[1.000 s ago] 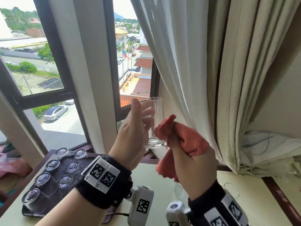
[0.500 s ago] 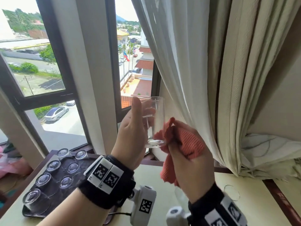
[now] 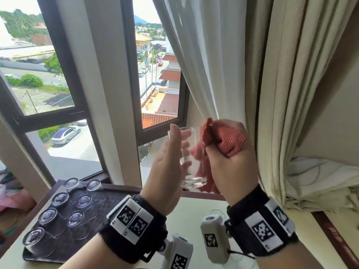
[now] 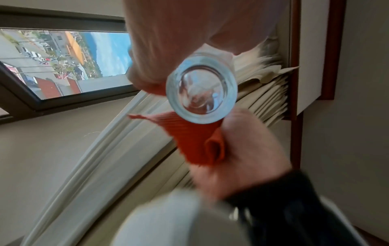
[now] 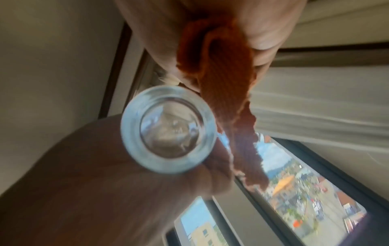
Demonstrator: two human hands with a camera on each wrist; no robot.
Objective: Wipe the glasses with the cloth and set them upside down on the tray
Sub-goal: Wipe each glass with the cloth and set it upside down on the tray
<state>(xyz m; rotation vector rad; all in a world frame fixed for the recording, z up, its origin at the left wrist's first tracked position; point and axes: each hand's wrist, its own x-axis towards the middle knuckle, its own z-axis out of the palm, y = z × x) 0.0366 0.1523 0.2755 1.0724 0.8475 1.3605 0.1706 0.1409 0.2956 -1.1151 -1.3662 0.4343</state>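
Head view, hands: the left hand [image 3: 167,164] grips an upright glass [image 3: 191,154] in mid-air before the window [image 3: 58,74]; the right hand [image 3: 231,164] is clenched on a red cloth [image 3: 227,140] pressed to the glass's right side.
Head view, tray: a dark tray [image 3: 93,193] on the bench [image 3: 196,210] at lower left carries eight glasses set upside down in two rows.
Head view, backdrop: pale curtains [image 3: 281,84] hang at right.
Left wrist view: the glass base [image 4: 201,93] faces the camera, fingers [image 4: 147,78] curled round it, the cloth [image 4: 195,141] just below in the right hand [image 4: 242,149].
Right wrist view: blurred; the cloth [image 5: 221,66] is bunched in the fist and touches the glass [image 5: 168,131], held by the left hand [image 5: 105,174].
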